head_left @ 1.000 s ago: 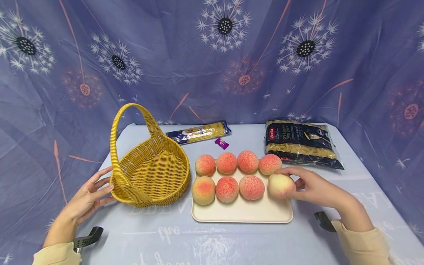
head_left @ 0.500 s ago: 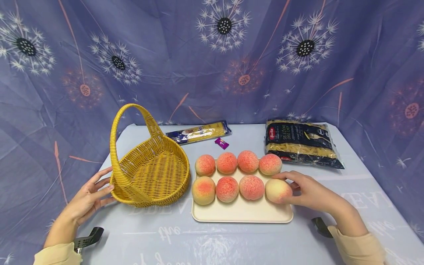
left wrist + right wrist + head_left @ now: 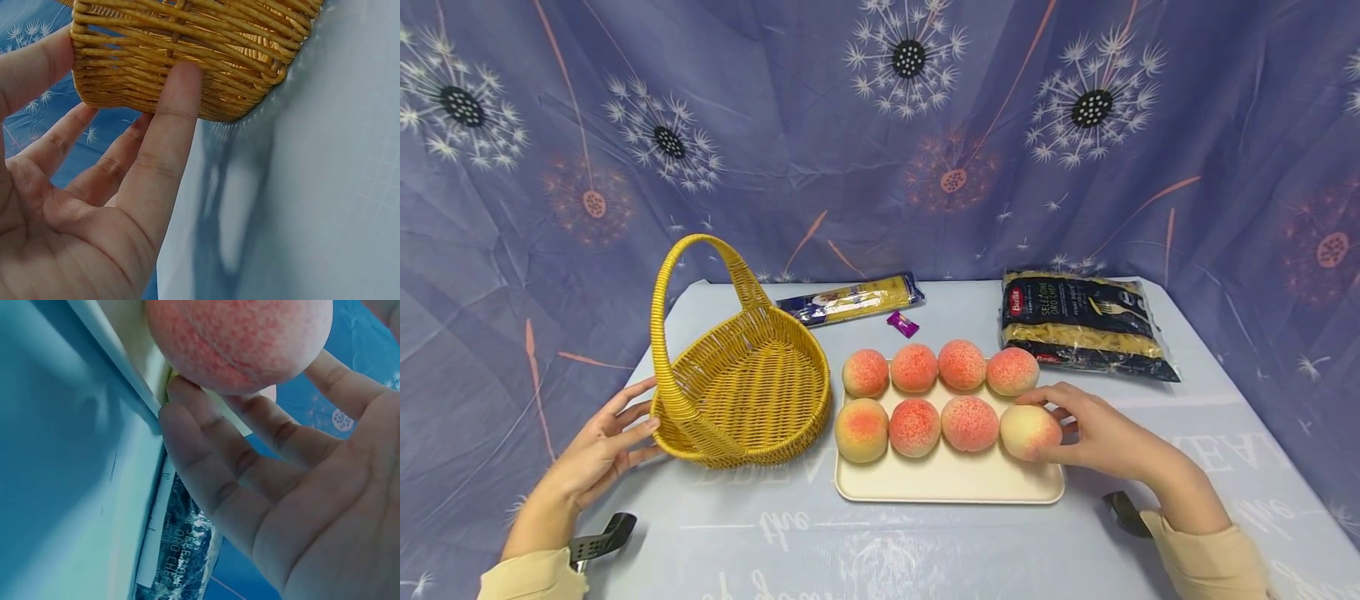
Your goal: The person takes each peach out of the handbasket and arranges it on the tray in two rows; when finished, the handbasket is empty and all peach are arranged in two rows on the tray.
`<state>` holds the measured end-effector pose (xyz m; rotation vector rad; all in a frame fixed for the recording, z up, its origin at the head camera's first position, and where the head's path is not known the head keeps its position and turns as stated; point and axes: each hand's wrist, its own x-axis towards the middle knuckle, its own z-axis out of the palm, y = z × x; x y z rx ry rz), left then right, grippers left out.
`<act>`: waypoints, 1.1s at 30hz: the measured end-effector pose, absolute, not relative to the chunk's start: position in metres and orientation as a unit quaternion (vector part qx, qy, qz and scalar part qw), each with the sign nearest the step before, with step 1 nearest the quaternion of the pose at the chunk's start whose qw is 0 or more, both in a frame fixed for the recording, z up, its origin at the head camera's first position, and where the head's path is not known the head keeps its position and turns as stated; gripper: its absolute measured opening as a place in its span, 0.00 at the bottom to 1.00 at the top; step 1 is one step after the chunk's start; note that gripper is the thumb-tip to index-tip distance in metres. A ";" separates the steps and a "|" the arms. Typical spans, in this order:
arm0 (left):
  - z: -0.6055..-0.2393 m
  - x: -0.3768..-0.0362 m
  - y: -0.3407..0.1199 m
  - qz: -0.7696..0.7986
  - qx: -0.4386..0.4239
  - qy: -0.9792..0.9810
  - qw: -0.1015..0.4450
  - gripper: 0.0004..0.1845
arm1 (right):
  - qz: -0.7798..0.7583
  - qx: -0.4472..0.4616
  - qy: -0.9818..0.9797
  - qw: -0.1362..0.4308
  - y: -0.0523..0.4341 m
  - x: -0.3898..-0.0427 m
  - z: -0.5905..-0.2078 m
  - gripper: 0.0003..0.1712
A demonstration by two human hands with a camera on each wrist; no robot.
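Dandelion-print blue cloth hangs behind everything and covers the table [image 3: 925,542] too, so from the head cam I'm looking at one big blue scene. My left hand [image 3: 597,454] sits at the near-left wall of the yellow wicker basket [image 3: 745,383], fingers straight and spread, just touching the weave, not gripping. My right hand [image 3: 1101,433] is cupped round the pale peach [image 3: 1028,432] at the right end of the front row on the cream tray [image 3: 947,483], and the peach rests on the tray. Seven more peaches [image 3: 913,368] fill out the two rows. Behind the tray there's a spaghetti pack [image 3: 850,300], a small purple candy [image 3: 902,324] and a dark pasta bag [image 3: 1082,325] off to the right. Left wrist cam: fingers [image 3: 172,131] flat against the basket [image 3: 187,56] side, index tip pressed on the weave, hand relaxed and holding nothing. Right wrist cam: the peach [image 3: 240,337] fills the top, my fingers [image 3: 206,450] curling under and around it beside the tray [image 3: 115,350] rim, with the pasta bag [image 3: 181,550] visible below them.
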<state>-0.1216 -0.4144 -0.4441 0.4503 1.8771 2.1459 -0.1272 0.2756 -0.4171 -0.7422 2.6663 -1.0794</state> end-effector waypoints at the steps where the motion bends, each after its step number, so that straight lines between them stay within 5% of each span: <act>1: -0.444 -0.122 -0.414 0.737 0.155 0.645 0.127 0.36 | -0.359 -0.248 0.896 0.082 0.275 -0.127 -0.417 0.37; 33: -0.444 -0.101 -0.402 0.687 0.103 0.718 0.043 0.31 | -0.334 -0.245 0.910 0.027 0.273 -0.125 -0.433 0.39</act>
